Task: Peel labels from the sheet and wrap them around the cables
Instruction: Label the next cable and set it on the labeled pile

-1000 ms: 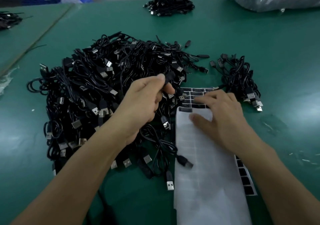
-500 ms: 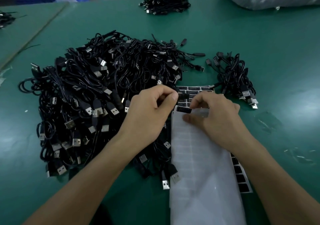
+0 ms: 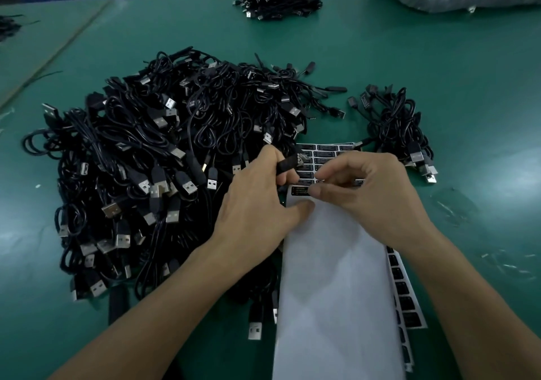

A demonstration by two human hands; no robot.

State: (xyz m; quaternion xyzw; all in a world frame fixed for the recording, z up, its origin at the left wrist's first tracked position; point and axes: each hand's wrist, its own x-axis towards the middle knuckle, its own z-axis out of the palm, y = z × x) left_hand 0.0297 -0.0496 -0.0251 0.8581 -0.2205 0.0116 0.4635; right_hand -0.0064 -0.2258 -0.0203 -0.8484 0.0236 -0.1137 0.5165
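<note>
The left hand (image 3: pixel 257 204) grips the end of one black cable (image 3: pixel 288 164), and its thumb rests on the white label sheet (image 3: pixel 336 277). The right hand (image 3: pixel 371 192) pinches the edge of a black label (image 3: pixel 301 190) near the sheet's top. The big cable pile (image 3: pixel 146 160) crowds the sheet's left edge from 9 to 11 o'clock, a small bunch (image 3: pixel 395 124) sits near at 2 o'clock — and plain green table (image 3: pixel 483 72) spreads out at 3 o'clock.

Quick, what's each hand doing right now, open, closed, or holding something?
Left hand: closed, holding a black cable end.
Right hand: closed, pinching a black label on the sheet.
</note>
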